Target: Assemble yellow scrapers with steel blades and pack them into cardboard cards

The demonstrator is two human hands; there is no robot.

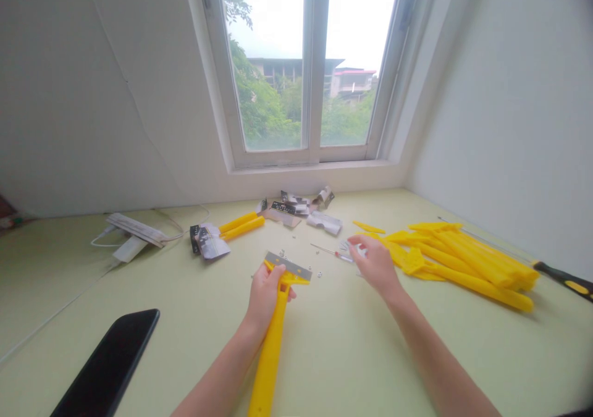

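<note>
My left hand [267,287] is closed around the head of a yellow scraper [271,355], its thumb pressing near the grey metal blade [290,267]. The scraper's long handle points down toward me. Over the table to the right, my right hand [374,262] has its fingers curved and apart, beside a few small shiny metal pieces [344,247]. Its fingertips partly cover those pieces. A thin screwdriver [331,251] lies just left of that hand. Several tiny nuts or screws [319,275] are scattered beyond and beside the blade.
Several yellow scraper handles and heads [467,259] are heaped at the right, near a black-handled tool [563,279]. Two yellow handles [243,224] and torn packaging [282,213] lie at the back. A power strip [136,230] with cables and a black phone [109,361] are at the left.
</note>
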